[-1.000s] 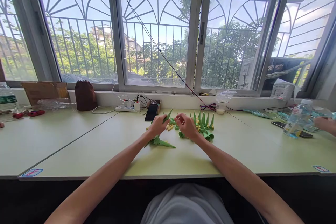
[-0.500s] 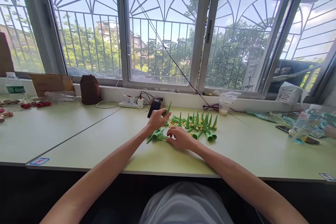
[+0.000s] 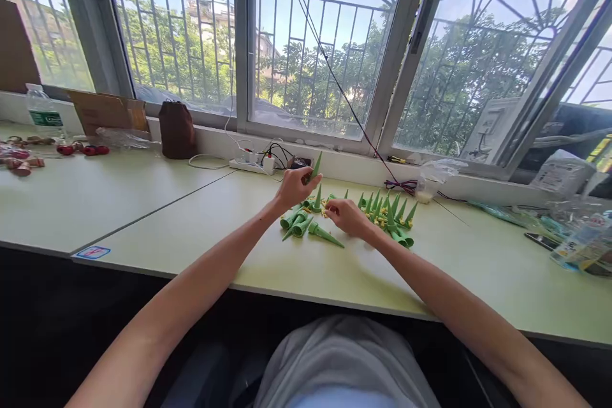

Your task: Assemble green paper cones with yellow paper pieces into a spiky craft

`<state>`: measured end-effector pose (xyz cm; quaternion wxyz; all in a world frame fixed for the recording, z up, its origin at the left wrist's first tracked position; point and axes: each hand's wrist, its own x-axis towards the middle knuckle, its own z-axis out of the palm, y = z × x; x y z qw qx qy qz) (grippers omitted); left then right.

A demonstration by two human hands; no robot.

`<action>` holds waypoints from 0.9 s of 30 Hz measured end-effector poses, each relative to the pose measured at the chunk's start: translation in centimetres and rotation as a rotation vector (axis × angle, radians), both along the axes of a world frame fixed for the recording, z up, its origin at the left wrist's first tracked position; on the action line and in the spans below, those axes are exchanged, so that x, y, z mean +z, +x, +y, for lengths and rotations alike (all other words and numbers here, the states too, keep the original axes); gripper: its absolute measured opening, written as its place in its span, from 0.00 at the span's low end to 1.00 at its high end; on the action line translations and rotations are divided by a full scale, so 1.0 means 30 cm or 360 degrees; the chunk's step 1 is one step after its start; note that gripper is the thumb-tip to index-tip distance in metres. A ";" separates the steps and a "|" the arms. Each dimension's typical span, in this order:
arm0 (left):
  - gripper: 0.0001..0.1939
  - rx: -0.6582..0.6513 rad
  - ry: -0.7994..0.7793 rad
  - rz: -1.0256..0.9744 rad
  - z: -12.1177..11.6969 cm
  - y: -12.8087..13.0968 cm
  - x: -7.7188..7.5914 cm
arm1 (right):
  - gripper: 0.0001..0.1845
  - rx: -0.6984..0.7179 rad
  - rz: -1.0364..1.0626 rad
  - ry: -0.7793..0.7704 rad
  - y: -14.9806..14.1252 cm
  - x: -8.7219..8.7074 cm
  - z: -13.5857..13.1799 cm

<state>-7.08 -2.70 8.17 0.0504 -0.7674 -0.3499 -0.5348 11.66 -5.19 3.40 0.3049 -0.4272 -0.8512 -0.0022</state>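
My left hand (image 3: 297, 187) is closed around a green plastic cone (image 3: 316, 166), its tip pointing up, held above the table. My right hand (image 3: 348, 217) is low over small yellow pieces (image 3: 326, 202), fingertips pinched together; whatever is between them is too small to make out. Just under my left hand, a green cone (image 3: 318, 198) stands upright beside a pile of lying green cones (image 3: 297, 224). Another lone cone (image 3: 326, 235) lies in front of my right hand. Right of that hand, several upright green cones (image 3: 391, 211) stand among more yellow pieces.
Along the window sill are a power strip (image 3: 253, 167), a brown pouch (image 3: 176, 131) and a cup with plastic film (image 3: 424, 191). A phone (image 3: 540, 241) and a clear bottle (image 3: 581, 245) lie at the right. Red and wooden items (image 3: 23, 166) are at the far left.
My left hand has lifted the green cone. My right hand has left the lying cones for the yellow pieces, and a lone cone now shows in front. The view has tilted downward.
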 end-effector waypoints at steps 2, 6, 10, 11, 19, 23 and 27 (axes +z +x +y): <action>0.19 0.0031 0.0045 0.0002 0.004 -0.007 0.004 | 0.09 0.0007 -0.0058 -0.0038 -0.037 0.016 0.035; 0.19 0.0050 0.0117 0.0052 0.005 -0.018 0.009 | 0.12 0.0052 -0.0193 -0.0079 -0.133 0.047 0.101; 0.19 0.0055 0.0164 0.0104 0.002 -0.025 0.010 | 0.13 0.0023 -0.0244 -0.0109 -0.203 0.054 0.155; 0.18 0.0054 0.0173 0.0115 0.001 -0.026 0.011 | 0.12 0.0017 -0.0258 -0.0109 -0.215 0.052 0.164; 0.15 0.0161 0.0301 0.0134 -0.002 -0.025 0.025 | 0.16 0.0080 -0.0396 -0.0058 -0.306 0.070 0.177; 0.15 0.0179 0.0329 0.0076 -0.010 -0.027 0.030 | 0.10 0.0222 -0.0491 -0.0125 -0.359 0.076 0.200; 0.16 0.0147 0.0323 0.0087 -0.019 -0.023 0.033 | 0.05 0.0353 -0.0492 -0.0273 -0.397 0.057 0.227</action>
